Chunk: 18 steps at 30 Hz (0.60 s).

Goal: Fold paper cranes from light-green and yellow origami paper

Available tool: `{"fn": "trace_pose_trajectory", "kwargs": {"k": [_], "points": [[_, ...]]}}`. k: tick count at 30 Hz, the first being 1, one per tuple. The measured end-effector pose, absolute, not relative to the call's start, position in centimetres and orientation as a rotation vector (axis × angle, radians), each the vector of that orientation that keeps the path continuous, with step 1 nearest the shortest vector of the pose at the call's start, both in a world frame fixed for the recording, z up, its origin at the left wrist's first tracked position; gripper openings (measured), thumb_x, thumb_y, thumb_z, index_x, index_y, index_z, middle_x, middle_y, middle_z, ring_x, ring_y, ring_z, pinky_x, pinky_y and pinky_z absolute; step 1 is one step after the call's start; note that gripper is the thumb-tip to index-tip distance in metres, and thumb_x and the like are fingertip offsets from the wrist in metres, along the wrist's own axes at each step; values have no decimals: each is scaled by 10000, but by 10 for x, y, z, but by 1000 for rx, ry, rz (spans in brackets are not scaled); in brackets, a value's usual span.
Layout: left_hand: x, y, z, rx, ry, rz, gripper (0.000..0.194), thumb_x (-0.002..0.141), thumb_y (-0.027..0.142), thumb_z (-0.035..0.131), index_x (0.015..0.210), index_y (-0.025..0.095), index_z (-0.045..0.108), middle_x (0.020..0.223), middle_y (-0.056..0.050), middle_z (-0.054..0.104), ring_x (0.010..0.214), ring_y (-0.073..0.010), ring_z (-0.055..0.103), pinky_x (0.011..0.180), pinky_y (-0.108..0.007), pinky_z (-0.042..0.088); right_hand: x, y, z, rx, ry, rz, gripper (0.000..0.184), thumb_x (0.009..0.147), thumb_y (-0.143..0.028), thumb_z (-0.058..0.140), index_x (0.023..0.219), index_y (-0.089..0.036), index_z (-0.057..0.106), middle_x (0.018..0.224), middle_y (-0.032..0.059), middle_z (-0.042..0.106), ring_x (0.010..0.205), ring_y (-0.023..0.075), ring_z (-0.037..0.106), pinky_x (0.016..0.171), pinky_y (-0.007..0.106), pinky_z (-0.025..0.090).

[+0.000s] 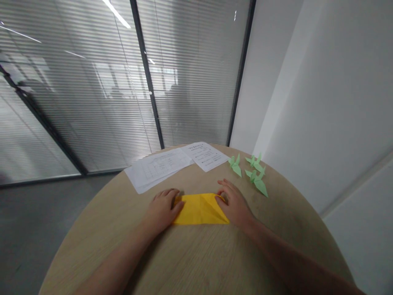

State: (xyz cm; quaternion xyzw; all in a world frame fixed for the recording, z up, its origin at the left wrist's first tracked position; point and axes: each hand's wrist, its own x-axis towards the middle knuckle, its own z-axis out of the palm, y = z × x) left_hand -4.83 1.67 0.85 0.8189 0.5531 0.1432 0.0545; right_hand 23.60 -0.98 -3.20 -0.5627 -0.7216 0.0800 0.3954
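The yellow paper (199, 209), a folded wide strip with creases near its middle and right end, lies on the round table (196, 258) between 2 hands. The left hand (162, 209) grips its left end, thumb on top; the right hand (235, 203) pinches its upper right corner. Print on the white sheets (204, 155) is too small to read.

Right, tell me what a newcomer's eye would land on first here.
Probably the bright yellow folded paper near the middle of the round wooden table, with the left hand and right hand at its two ends. Next, likely the three pale green origami cranes beyond the right hand, beside printed white sheets at the table's far edge.
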Motion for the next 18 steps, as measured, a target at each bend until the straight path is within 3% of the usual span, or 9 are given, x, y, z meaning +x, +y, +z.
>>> {"fn": "trace_pose_trajectory", "kwargs": {"k": [4, 8, 11, 14, 18], "points": [[-45, 13, 13, 2574, 1553, 430, 427, 990, 401, 517, 1330, 190, 667, 1434, -149, 665, 1361, -329, 581, 1204, -552, 393, 233, -16, -26, -1315, -1756, 278, 83, 932, -259, 554, 929, -237, 634, 1315, 113, 722, 1335, 251, 627, 1143, 461, 482], [-38, 5, 20, 2640, 1489, 420, 407, 1007, 382, 523, 1356, 210, 641, 1381, -127, 703, 1353, -329, 587, 1246, -644, 275, 228, -27, -19, -1217, -1770, 315, 98, 948, -296, 536, 935, -249, 621, 1196, 92, 764, 1245, 248, 683, 1095, 447, 519], [-32, -2, 27, 2623, 1436, 417, 405, 1025, 385, 501, 1349, 190, 648, 1312, -128, 737, 1219, -303, 671, 1192, -572, 390, 224, -36, -14, -1174, -1808, 318, 106, 955, -298, 531, 939, -255, 627, 1147, 86, 771, 1153, 243, 715, 1044, 425, 549], [-29, -8, 33, 2556, 1418, 415, 395, 1020, 401, 508, 1311, 195, 679, 1234, -118, 768, 1097, -284, 717, 1000, -448, 538, 219, -44, -10, -1119, -1866, 304, 111, 961, -280, 534, 930, -254, 637, 1084, 81, 772, 1046, 227, 734, 963, 380, 579], [-27, -11, 38, 2531, 1332, 366, 310, 1017, 387, 505, 1026, 216, 764, 978, -67, 795, 883, -239, 723, 794, -358, 531, 216, -51, -7, -1031, -1973, 288, 142, 989, -274, 536, 917, -244, 655, 1058, 85, 773, 1016, 213, 737, 926, 347, 585]]}}
